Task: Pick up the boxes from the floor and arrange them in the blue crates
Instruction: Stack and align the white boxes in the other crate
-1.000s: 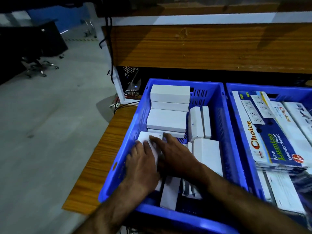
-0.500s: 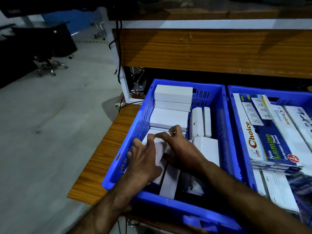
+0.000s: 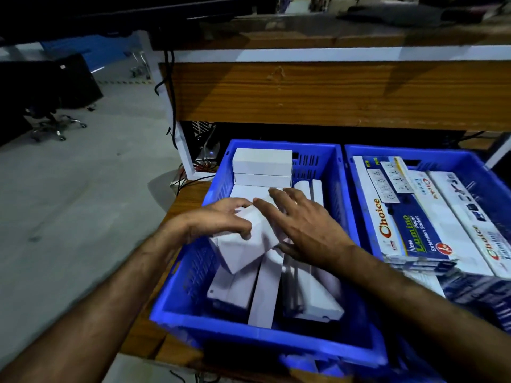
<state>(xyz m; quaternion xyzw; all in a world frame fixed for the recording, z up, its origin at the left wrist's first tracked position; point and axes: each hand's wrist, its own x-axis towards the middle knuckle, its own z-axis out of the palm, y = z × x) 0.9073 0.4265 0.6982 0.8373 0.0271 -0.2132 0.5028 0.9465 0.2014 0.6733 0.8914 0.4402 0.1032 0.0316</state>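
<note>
A blue crate (image 3: 177, 275) on a low wooden bench holds several plain white boxes, some stacked flat at its far end (image 3: 262, 161), others on edge near me. My left hand (image 3: 218, 219) grips a white box (image 3: 243, 244) that is tilted above the others. Fingers spread, my right hand (image 3: 301, 225) lies flat on the right side of that same box. A second blue crate (image 3: 356, 194) to the right is filled with printed "Choice" extension socket boxes (image 3: 401, 214).
The wooden bench (image 3: 188, 200) ends just left of the crates, with grey floor beyond. A wood-panelled desk (image 3: 331, 92) rises behind the crates, cables hanging at its left corner. An office chair base (image 3: 55, 128) stands far left.
Both hands have lifted a white box from flat in the crate's near-left part and tilted it up. The view has shifted closer over the crate.
</note>
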